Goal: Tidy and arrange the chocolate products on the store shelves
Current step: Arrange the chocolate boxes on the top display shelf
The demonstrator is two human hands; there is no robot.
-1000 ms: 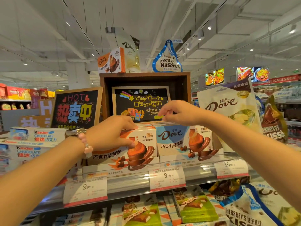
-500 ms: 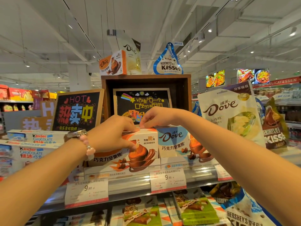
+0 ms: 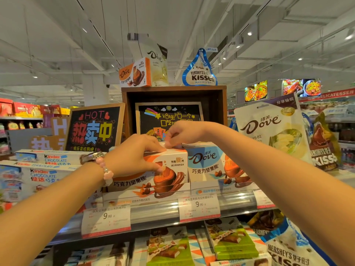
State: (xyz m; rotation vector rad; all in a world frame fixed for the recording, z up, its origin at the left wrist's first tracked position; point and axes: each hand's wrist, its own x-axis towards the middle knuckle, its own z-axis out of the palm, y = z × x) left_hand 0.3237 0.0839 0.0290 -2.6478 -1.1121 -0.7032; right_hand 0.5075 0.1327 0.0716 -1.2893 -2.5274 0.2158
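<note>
Head view, single frame. I see both hands up at the top shelf (image 3: 192,210), working on the orange chocolate box (image 3: 165,169) that stands upright at the shelf front.

Left hand (image 3: 134,154): fingers curled over the box's top left edge, thumb lying across the printed front face, so the box sits under and inside the curl of that hand. A pink bead bracelet (image 3: 104,171) and a watch (image 3: 92,156) are on that wrist.

Right hand (image 3: 182,132): fingers bunched downward, tips pressed together in a pinch at the top rear edge of the same box, just right of the left fingertips. I cannot tell if the pinch closes on the box's own edge or on something thin behind it; the tips hide the contact.

Just right of the pinching fingers, touching the orange box side by side, stands a blue chocolate box (image 3: 209,162). Below both boxes, under the thumb, price tags (image 3: 198,208) hang on the shelf rail.

Left of the left wrist: white chocolate cartons (image 3: 46,169), stacked. Behind the left knuckles: a black "HOT" sign (image 3: 94,129). Behind the right fingers: a brown wooden crate (image 3: 174,93) with a small chalkboard (image 3: 169,116) inside.

Right of the right forearm: a white chocolate pouch (image 3: 272,129), upright. Below the forearm, on the lower shelf, green-wrapped bars (image 3: 232,240).
</note>
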